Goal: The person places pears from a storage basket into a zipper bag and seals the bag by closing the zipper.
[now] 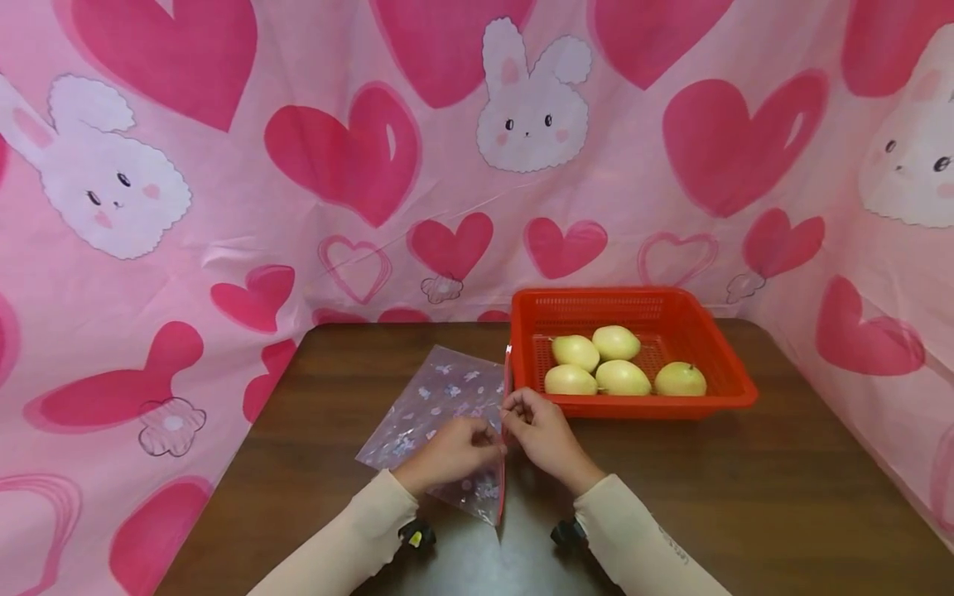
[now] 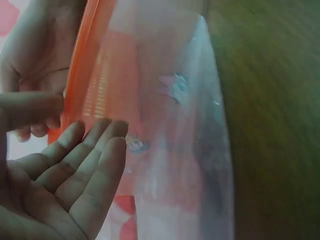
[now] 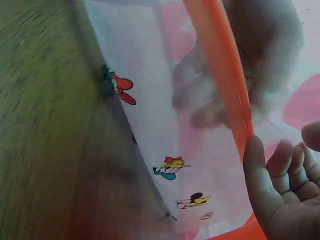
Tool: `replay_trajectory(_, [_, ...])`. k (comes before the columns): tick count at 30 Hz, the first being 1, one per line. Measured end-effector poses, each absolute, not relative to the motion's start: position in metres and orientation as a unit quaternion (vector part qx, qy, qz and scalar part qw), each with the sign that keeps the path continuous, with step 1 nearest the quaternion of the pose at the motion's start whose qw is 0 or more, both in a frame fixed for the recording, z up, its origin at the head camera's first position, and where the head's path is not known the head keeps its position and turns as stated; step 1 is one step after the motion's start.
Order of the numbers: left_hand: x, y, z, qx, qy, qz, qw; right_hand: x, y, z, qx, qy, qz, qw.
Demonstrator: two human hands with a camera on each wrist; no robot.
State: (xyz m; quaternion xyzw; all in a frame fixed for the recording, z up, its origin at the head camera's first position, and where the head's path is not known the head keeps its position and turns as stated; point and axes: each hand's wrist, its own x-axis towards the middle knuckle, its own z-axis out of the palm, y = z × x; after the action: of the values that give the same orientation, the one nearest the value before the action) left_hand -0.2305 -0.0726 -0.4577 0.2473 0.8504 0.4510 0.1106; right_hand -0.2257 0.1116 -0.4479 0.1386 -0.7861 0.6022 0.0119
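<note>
A clear plastic zip bag (image 1: 447, 397) with small cartoon prints lies slanted over the table, its red-orange zip edge (image 1: 502, 488) toward the right. My left hand (image 1: 458, 451) reaches across the bag and pinches that edge at its lower part. Just above it, my right hand (image 1: 547, 434) has thumb and fingertips at the same edge, beside the basket's corner. In the left wrist view, the orange strip (image 2: 80, 65) runs past my left fingers (image 2: 100, 170). The right wrist view has my right index fingertip against the orange strip (image 3: 235, 90).
A red plastic basket (image 1: 715, 348) stands at the back right of the brown table (image 1: 708, 497), holding several pale yellow-green pears (image 1: 624, 378). Pink cloth (image 1: 462, 182) with hearts and rabbits hangs behind and at both sides.
</note>
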Motion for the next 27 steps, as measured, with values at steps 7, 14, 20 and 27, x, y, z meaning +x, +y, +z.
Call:
replay_trajectory(7, [-0.232,-0.074,-0.467,0.238,0.843,0.459,0.148,-0.222,0.116,-0.451,0.144,-0.816,0.558,0.044])
replay_trajectory(14, [-0.226,-0.078,-0.454,0.218,0.879,0.422,0.037,-0.218,0.122,-0.446,0.15,-0.835,0.528,0.035])
replay_trajectory(20, [-0.223,-0.08,-0.42,0.258,0.897,0.351,-0.07,-0.225,0.117,-0.426,0.143,-0.829,0.539,0.035])
replay_trajectory(27, [-0.224,-0.085,-0.387,0.269,0.904,0.303,-0.135,-0.234,0.109,-0.407,0.153,-0.835,0.526,0.052])
